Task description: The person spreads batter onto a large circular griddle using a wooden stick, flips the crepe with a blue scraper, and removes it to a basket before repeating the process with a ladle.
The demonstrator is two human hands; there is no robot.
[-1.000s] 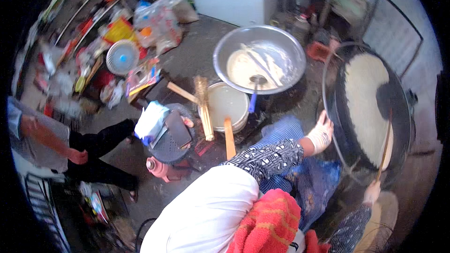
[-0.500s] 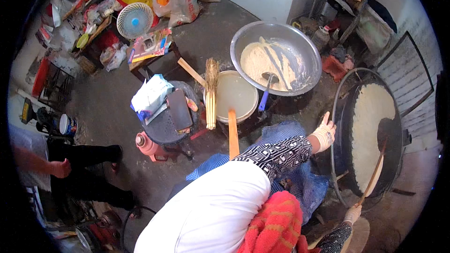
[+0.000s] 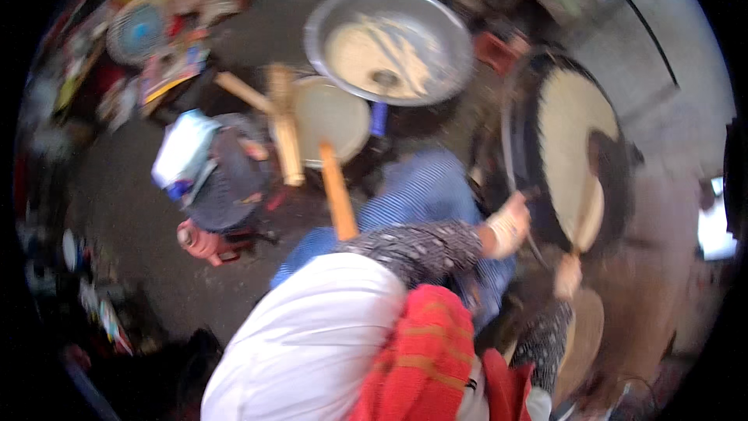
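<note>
A pale sheet of batter point(image 3: 573, 129) covers much of a large round black pan point(image 3: 538, 86), with a dark patch toward its right side. At the pan's lower edge my right hand point(image 3: 569, 277) is closed round a thin wooden stick point(image 3: 576, 245), which reaches up over the batter. My left hand point(image 3: 508, 228), wrapped in a pale band at the wrist, is beside the pan's near left rim. Motion blur smears its fingers, and I cannot tell whether it touches the rim or holds anything.
Left of the pan stands a wide metal basin point(image 3: 460, 70) with pale dough and a blue-handled ladle point(image 3: 379, 117). Nearby are a bucket point(image 3: 358, 105) with a wooden paddle point(image 3: 336, 195), a straw brush point(image 3: 287, 140), a round stool point(image 3: 226, 195) and a pink flask point(image 3: 206, 243).
The whole view has shifted and blurred. My left hand, its fingers stretched out before, now looks more gathered beside the rim. The stick in my right hand shows much shorter.
</note>
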